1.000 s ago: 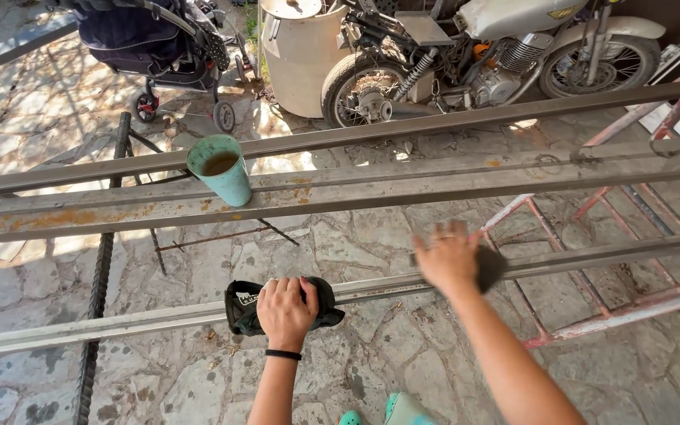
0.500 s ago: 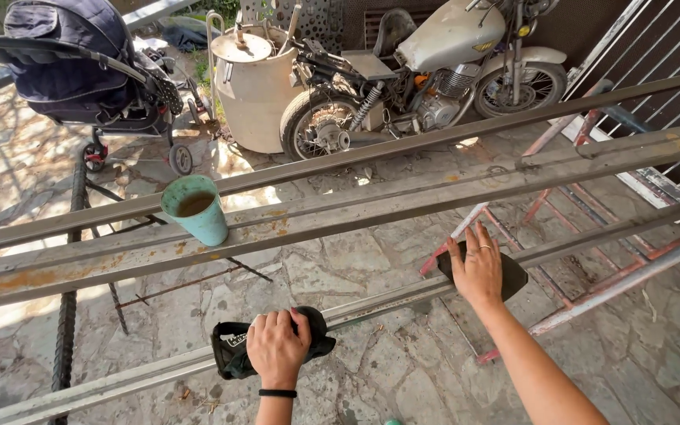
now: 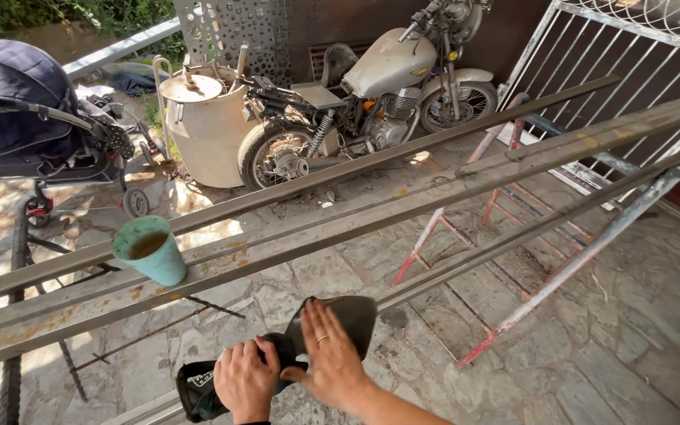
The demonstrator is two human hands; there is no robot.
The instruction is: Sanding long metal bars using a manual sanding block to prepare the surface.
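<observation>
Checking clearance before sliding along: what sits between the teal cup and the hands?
In the head view, only stone floor and a thin rod separate the teal cup from the left hand and right hand.

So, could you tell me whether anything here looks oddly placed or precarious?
Yes: the teal cup, holding brown liquid, stands tilted on the narrow rusty bar, so it might tip. Both hands, left and right, rest on a dark tool on the lower bar.
</observation>
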